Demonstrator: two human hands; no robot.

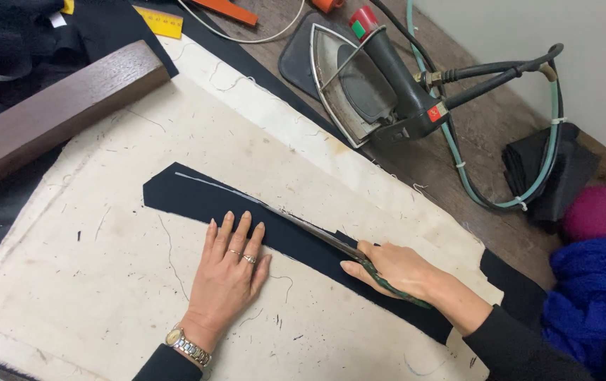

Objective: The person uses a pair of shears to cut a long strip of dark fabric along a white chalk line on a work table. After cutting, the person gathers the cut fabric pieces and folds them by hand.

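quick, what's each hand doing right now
Left hand: open, pressed flat on the long dark navy fabric strip and the cream pressing cloth.
Right hand: closed around the green-handled metal scissors, blades on the strip.

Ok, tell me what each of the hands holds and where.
The right hand grips scissors by their green handles. The left hand holds nothing; it lies flat, pinning the dark fabric strip.
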